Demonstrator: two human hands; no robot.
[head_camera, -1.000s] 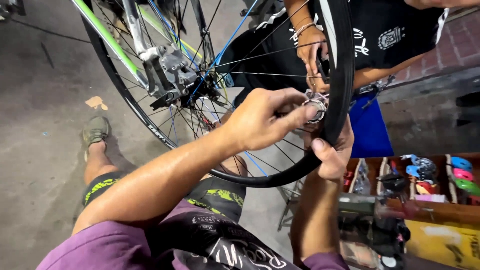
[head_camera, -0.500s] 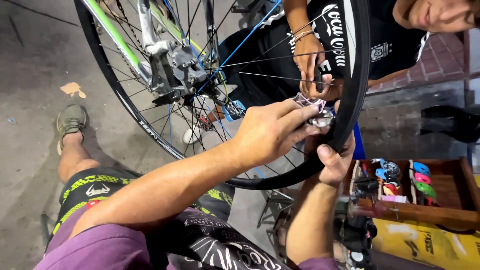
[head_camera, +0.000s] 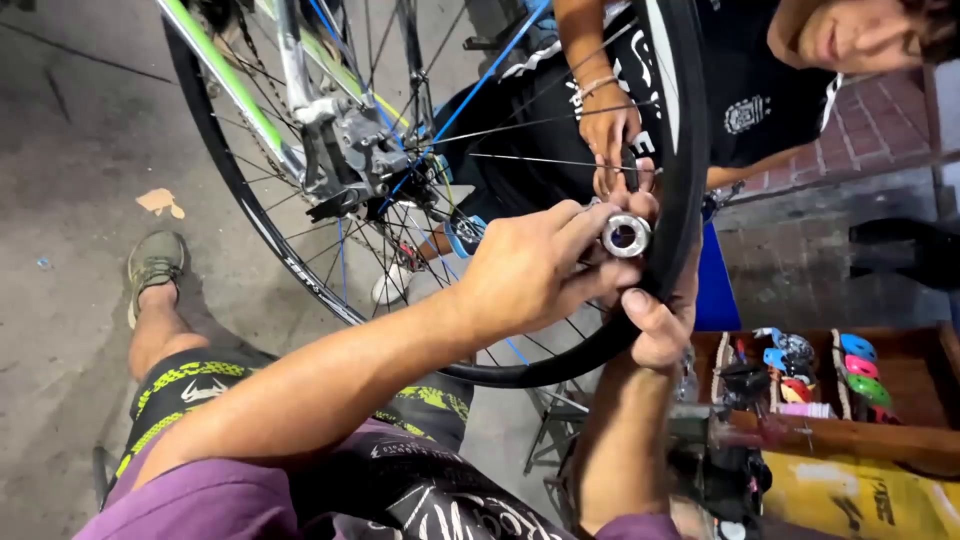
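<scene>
A yellow package lies lower right. Your left hand pinches a silver ring tool at frame centre; your right hand grips the black rim.

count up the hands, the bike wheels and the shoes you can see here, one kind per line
Bare hands: 3 — left hand, right hand, another person's hand
Black spoked bicycle wheel: 1
Worn grey-green shoe: 1
Total: 5

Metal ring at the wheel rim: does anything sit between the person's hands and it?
Nothing visible does. The left hand already pinches the metal ring in its fingertips, and the right hand grips the black tyre just below it. A second person's hand holds the wheel from the far side, just above the ring.
</scene>
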